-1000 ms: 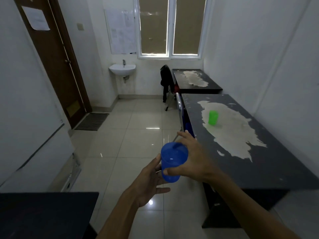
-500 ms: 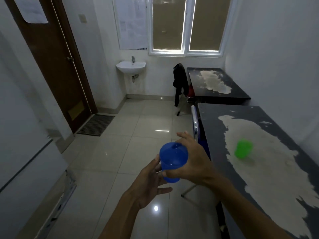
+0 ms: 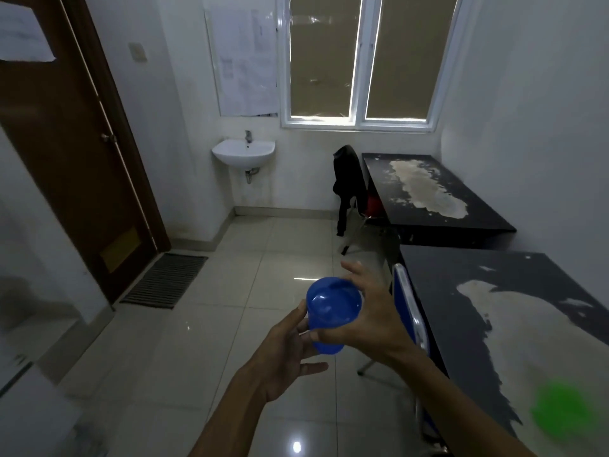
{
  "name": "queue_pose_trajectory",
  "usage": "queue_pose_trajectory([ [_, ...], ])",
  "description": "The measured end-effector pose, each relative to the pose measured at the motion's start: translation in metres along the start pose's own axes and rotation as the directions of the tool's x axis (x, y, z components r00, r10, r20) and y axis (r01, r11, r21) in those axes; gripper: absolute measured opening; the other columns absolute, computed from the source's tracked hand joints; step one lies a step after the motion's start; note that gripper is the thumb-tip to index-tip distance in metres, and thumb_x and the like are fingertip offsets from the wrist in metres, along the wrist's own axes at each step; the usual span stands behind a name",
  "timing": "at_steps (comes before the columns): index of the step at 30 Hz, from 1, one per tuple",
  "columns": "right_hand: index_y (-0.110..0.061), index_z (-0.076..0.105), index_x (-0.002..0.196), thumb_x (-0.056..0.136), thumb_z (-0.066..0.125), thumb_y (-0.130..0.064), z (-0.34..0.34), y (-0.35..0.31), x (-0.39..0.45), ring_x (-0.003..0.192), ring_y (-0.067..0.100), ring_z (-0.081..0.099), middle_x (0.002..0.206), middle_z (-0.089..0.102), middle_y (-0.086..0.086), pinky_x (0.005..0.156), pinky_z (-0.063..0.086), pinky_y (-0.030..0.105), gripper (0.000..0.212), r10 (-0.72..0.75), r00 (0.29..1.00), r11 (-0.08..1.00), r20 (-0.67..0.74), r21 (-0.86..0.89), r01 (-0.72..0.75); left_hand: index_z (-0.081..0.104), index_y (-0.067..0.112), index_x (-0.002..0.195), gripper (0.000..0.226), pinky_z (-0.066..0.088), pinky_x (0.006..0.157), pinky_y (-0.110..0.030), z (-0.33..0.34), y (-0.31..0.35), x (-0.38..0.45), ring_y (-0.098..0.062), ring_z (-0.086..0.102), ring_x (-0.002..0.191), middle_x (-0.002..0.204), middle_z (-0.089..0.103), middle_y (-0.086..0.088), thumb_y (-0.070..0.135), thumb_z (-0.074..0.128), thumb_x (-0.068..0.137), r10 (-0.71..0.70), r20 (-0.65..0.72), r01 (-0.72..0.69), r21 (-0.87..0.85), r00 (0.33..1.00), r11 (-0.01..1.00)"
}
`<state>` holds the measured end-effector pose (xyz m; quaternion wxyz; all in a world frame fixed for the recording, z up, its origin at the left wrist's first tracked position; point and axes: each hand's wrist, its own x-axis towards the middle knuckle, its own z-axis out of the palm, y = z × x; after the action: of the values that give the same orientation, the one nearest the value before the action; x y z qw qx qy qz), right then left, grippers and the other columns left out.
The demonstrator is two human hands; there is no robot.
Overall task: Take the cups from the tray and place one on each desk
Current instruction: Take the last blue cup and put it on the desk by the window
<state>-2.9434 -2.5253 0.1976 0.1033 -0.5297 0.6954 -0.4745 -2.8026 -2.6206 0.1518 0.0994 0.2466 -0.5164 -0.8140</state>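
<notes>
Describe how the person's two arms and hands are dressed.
Both forearms are bare up to the frame's bottom edge: no sleeves show. The left hand and right hand wear no gloves, and no watch, bracelet or ring is visible.

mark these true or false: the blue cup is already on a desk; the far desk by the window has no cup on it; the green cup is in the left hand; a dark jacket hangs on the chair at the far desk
1. The blue cup is already on a desk. False: the right hand holds it over the floor, the left hand beside it.
2. The far desk has no cup on it. True.
3. The green cup is in the left hand. False: it stands on the near desk.
4. A dark jacket hangs on the chair at the far desk. True.
</notes>
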Motion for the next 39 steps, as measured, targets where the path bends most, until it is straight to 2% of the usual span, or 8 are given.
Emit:
queue_pose_trajectory([
  [3,-0.029,0.048,0.117,0.046,0.095,-0.035,0.008,0.013,0.057,0.13,0.007,0.033,0.147,0.035,-0.008,0.103,0.036,0.022,0.085,0.015,0.999,0.999,-0.041,-0.03,-0.016,0.064,0.025,0.125,0.072,0.037,0.109,-0.057,-0.024,0.031,0.05,-0.027,0.058,0.124,0.129,0.065,-0.008,0.074,0.051,0.074,-0.022,0.013,0.022,-0.009,1.0,1.0],
  [6,-0.026,0.051,0.119,0.046,0.09,-0.049,0.016,0.038,0.108,0.143,0.014,0.021,0.152,0.031,-0.005,0.112,0.028,0.037,0.086,0.014,0.996,0.996,-0.092,-0.088,-0.022,0.063,0.021,0.126,0.073,0.036,0.11,-0.057,-0.045,0.054,0.101,-0.027,0.057,0.124,0.128,0.066,-0.009,0.072,0.047,0.078,-0.044,0.028,0.045,-0.028,0.999,0.999],
  [12,-0.024,0.054,0.118,0.046,0.085,-0.061,0.023,0.107,0.213,0.146,0.011,0.012,0.154,0.028,-0.008,0.114,0.024,0.039,0.086,0.014,0.993,0.985,-0.116,-0.167,-0.033,0.065,0.022,0.125,0.073,0.036,0.11,-0.056,-0.083,0.093,0.213,-0.026,0.059,0.122,0.126,0.067,-0.009,0.073,0.047,0.076,-0.066,0.032,0.066,0.002,0.997,0.998],
  [17,-0.022,0.055,0.12,0.047,0.086,-0.059,0.018,0.158,0.309,0.14,0.003,0.011,0.154,0.031,-0.006,0.116,0.025,0.053,0.087,0.024,0.992,0.985,-0.125,-0.168,-0.045,0.067,0.024,0.121,0.069,0.037,0.109,-0.056,-0.105,0.136,0.312,-0.027,0.059,0.122,0.125,0.067,-0.009,0.072,0.049,0.075,-0.074,0.026,0.074,0.004,0.997,0.997],
  [22,-0.019,0.053,0.125,0.051,0.087,-0.055,-0.005,0.198,0.401,0.145,0.008,0.011,0.155,0.029,-0.006,0.118,0.021,0.051,0.089,0.059,0.992,0.984,-0.114,-0.159,-0.077,0.067,0.023,0.123,0.067,0.035,0.111,-0.056,-0.118,0.185,0.411,-0.027,0.057,0.124,0.128,0.065,-0.009,0.07,0.047,0.079,-0.072,0.068,0.072,0.011,0.995,0.997],
  [33,-0.02,0.049,0.13,0.05,0.087,-0.054,-0.036,0.305,0.574,0.144,0.009,0.019,0.153,0.031,-0.008,0.115,0.03,0.044,0.095,0.165,0.967,0.975,-0.196,-0.117,-0.19,0.064,0.025,0.126,0.073,0.038,0.109,-0.054,-0.145,0.261,0.624,-0.028,0.055,0.124,0.128,0.065,-0.007,0.074,0.053,0.072,-0.076,0.164,0.062,0.089,0.984,0.994],
  [37,-0.02,0.048,0.134,0.047,0.088,-0.055,-0.049,0.342,0.642,0.135,-0.001,0.023,0.152,0.032,-0.01,0.108,0.031,0.025,0.101,0.173,0.952,0.971,-0.251,-0.12,-0.208,0.068,0.028,0.12,0.072,0.039,0.109,-0.053,-0.153,0.294,0.704,-0.028,0.058,0.12,0.125,0.067,-0.008,0.076,0.053,0.069,-0.085,0.201,0.062,0.118,0.976,0.991],
  [39,-0.021,0.05,0.131,0.047,0.087,-0.056,-0.058,0.358,0.677,0.136,0.0,0.024,0.153,0.031,-0.011,0.108,0.033,0.027,0.098,0.191,0.943,0.964,-0.272,-0.13,-0.233,0.07,0.028,0.118,0.069,0.039,0.108,-0.054,-0.155,0.312,0.745,-0.027,0.059,0.117,0.123,0.067,-0.009,0.076,0.052,0.072,-0.108,0.217,0.084,0.118,0.97,0.99],
])
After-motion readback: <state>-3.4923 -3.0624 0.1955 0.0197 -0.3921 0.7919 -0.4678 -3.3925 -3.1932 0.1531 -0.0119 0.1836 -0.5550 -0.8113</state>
